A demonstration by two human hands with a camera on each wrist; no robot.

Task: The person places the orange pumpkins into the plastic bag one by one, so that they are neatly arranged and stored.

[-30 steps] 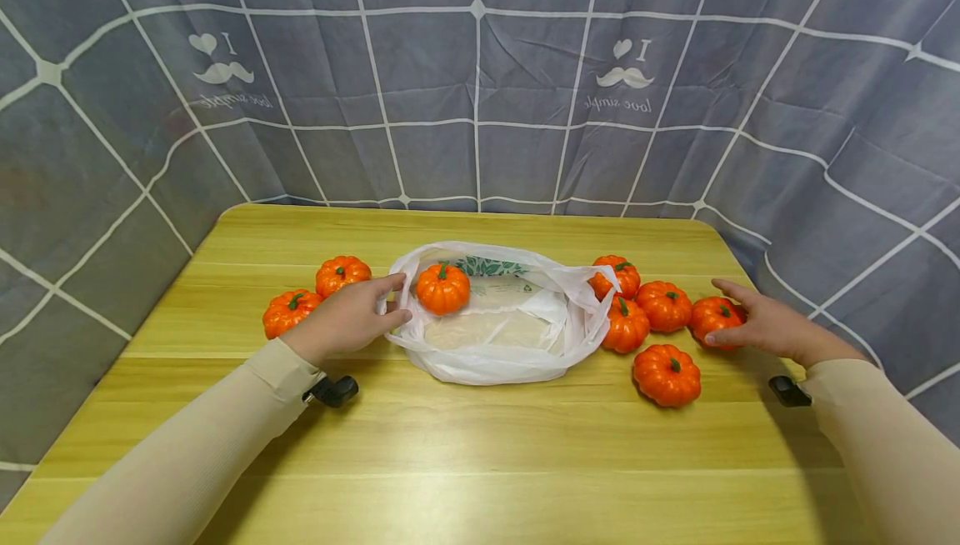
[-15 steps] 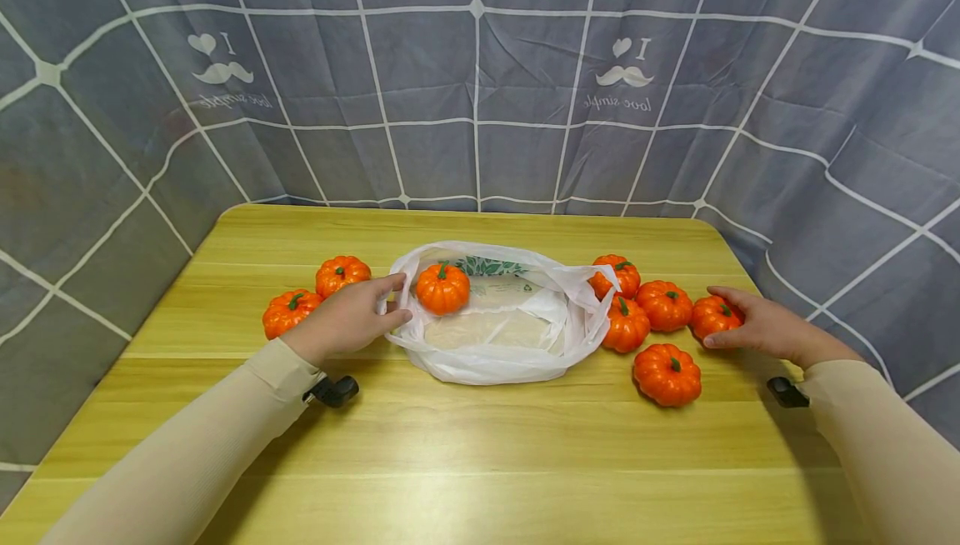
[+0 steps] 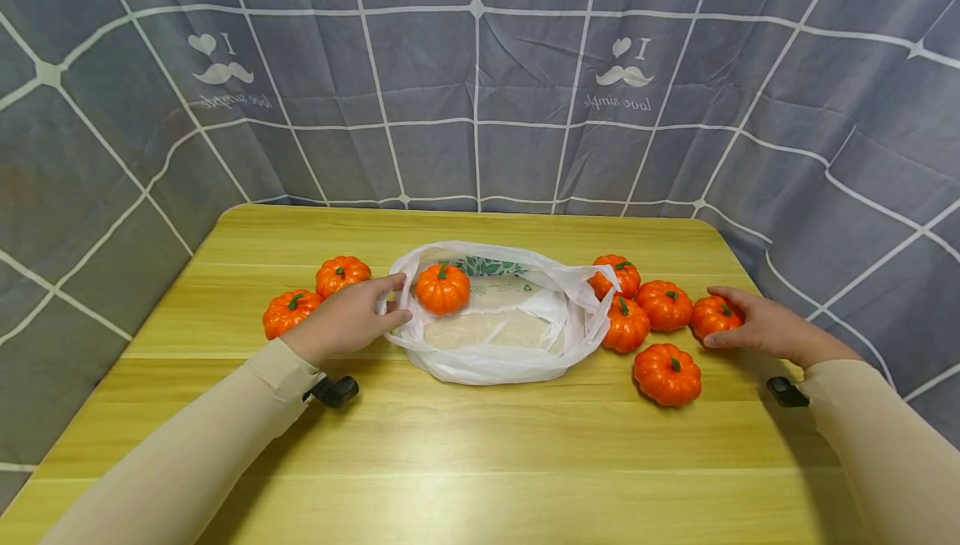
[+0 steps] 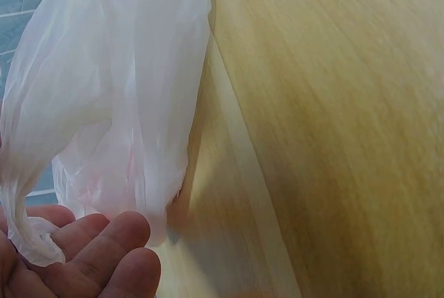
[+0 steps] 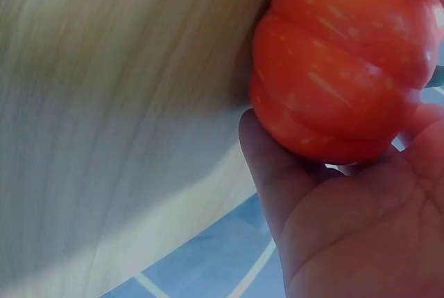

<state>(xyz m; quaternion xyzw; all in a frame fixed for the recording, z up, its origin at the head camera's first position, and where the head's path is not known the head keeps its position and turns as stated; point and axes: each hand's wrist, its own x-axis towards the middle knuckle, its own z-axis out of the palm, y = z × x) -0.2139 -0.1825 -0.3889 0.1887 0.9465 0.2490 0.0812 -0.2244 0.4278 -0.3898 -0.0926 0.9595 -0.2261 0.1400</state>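
Note:
In the head view a white plastic bag (image 3: 487, 368) lies mouth up at mid-table, with one small orange pumpkin (image 3: 442, 289) inside near its left rim. My left hand (image 3: 347, 322) holds the bag's left edge between thumb and fingers. The left wrist view has a handle loop (image 4: 28, 232) of the bag running into the curled fingers (image 4: 128, 235). At the far right, my right hand (image 3: 772, 330) grips the outermost pumpkin (image 3: 711, 317) of a group, thumb on the near side, fingers on the far side. This pumpkin (image 5: 340, 69) sits on the table, against the palm.
Several more orange pumpkins (image 3: 666, 306) cluster right of the bag, one (image 3: 666, 374) nearer the front. To the left, two pumpkins (image 3: 342, 275) lie beside and behind the left hand. A grey curtain (image 3: 480, 70) with white lines surrounds the back and sides of the wooden table (image 3: 480, 462).
My right hand has moved slightly left and its fingers have drawn in around the outermost pumpkin. The left hand, bag and other pumpkins stay as they were.

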